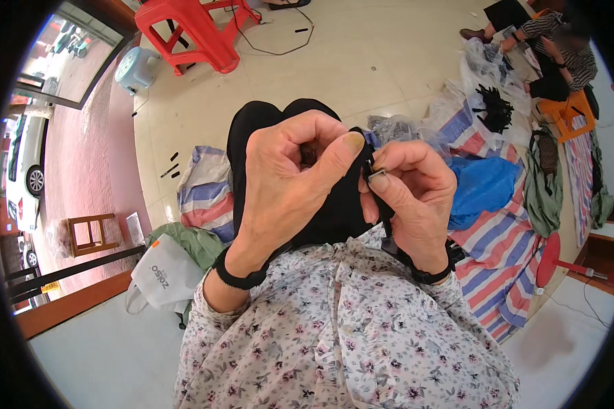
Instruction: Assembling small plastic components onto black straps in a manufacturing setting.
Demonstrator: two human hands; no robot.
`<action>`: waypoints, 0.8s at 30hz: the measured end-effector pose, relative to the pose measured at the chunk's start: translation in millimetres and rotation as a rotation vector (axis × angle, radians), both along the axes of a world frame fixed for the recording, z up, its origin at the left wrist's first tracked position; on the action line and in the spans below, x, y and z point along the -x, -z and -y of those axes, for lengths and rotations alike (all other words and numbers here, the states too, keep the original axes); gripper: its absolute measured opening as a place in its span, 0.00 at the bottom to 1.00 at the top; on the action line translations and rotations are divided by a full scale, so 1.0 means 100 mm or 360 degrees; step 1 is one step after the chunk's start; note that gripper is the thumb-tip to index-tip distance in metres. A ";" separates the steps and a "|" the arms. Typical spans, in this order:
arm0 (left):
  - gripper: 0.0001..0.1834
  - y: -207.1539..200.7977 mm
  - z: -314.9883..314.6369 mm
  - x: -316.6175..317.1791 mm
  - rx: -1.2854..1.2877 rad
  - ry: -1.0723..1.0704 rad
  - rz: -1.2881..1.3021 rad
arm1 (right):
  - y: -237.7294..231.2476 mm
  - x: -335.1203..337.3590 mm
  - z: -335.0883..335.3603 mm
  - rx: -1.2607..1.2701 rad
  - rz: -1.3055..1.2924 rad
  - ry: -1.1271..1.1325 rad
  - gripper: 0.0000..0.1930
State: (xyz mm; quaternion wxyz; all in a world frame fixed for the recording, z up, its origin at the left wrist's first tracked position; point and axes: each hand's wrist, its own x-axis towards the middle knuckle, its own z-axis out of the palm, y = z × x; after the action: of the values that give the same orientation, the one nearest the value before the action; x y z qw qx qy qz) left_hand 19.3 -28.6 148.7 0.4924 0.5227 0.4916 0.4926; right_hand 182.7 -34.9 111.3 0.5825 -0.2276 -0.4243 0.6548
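Note:
Both my hands are raised over my lap, close together. My left hand (pixel 290 174) pinches the end of a black strap (pixel 369 151) between thumb and forefinger. With thumb and fingertips, my right hand (pixel 416 194) grips a small metal buckle (pixel 376 174) on that strap, just below and right of the left thumb. A further black length hangs under the right hand toward its wrist; how it joins the buckle is hidden by the fingers. Black wristbands circle both wrists.
Striped woven sheets (pixel 487 255) lie at right with a blue plastic bag (pixel 481 191) and a heap of black pieces (pixel 494 109). A person (pixel 552 58) sits beyond. A red stool (pixel 198 34) stands ahead; a white bag (pixel 162 269) lies at left.

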 end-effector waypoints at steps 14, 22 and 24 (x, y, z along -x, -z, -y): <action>0.07 -0.07 0.10 -0.04 -0.0151 -0.0134 -0.0044 | -0.03 0.04 0.08 -0.0136 0.0092 0.0025 0.06; 0.07 -0.06 0.11 -0.11 -0.0208 -0.0220 0.0172 | -0.07 0.03 0.13 -0.0094 0.0064 0.0058 0.06; 0.07 0.00 0.12 -0.11 -0.0206 -0.0212 0.0244 | -0.06 0.03 0.14 -0.0087 0.0027 0.0033 0.06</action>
State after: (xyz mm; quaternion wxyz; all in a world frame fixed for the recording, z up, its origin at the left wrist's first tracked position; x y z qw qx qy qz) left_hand 30.2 -40.4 148.4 0.4601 0.4803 0.4532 0.5935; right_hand 180.0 -49.1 117.1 0.5917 -0.2214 -0.4446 0.6350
